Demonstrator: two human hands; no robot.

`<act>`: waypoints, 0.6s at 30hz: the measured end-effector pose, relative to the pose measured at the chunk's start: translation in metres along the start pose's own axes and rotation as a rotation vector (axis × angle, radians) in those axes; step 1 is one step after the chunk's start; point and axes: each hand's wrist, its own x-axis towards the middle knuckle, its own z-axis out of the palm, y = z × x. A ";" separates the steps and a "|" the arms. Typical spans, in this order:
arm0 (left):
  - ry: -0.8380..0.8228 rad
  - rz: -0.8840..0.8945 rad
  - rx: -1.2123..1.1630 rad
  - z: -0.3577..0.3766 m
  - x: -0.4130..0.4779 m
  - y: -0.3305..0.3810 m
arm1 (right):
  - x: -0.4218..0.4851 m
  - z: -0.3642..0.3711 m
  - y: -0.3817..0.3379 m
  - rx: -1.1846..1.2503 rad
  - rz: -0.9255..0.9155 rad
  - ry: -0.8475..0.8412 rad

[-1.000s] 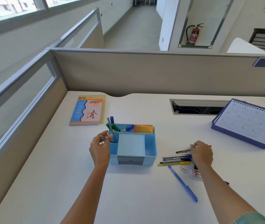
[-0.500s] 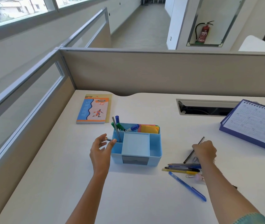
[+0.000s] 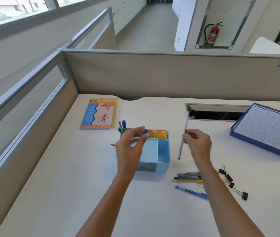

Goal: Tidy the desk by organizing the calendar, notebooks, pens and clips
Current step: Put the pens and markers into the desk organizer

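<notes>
Right hand (image 3: 198, 144) pinches pen (image 3: 180, 148) mid-shaft, left hand (image 3: 130, 146) spread and empty over organizer (image 3: 164, 151); risk: the loose pinch lets the pen tip, missing the slot or hitting markers (image 3: 124, 124).

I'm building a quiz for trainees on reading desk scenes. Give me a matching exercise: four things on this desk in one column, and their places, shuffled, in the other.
Things:
1. notebook
2. desk calendar
3. binder clips
4. lifted pen

Places:
A. standing at the far right of the desk
B. pinched in the right hand, off the desk
C. lying flat at the far left
D. on the desk at the near right, beside the loose pens

Pairs: 1-C, 2-A, 3-D, 4-B
</notes>
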 end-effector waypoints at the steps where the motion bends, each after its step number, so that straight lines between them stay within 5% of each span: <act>1: -0.050 -0.059 -0.032 0.008 0.004 0.002 | -0.005 0.009 -0.010 -0.006 -0.076 -0.048; 7: -0.135 -0.165 -0.115 0.020 0.037 0.000 | -0.035 0.057 -0.054 0.005 -0.391 -0.292; 18: 0.222 -0.141 0.025 -0.047 0.061 -0.020 | -0.035 0.061 -0.049 -0.078 -0.339 -0.324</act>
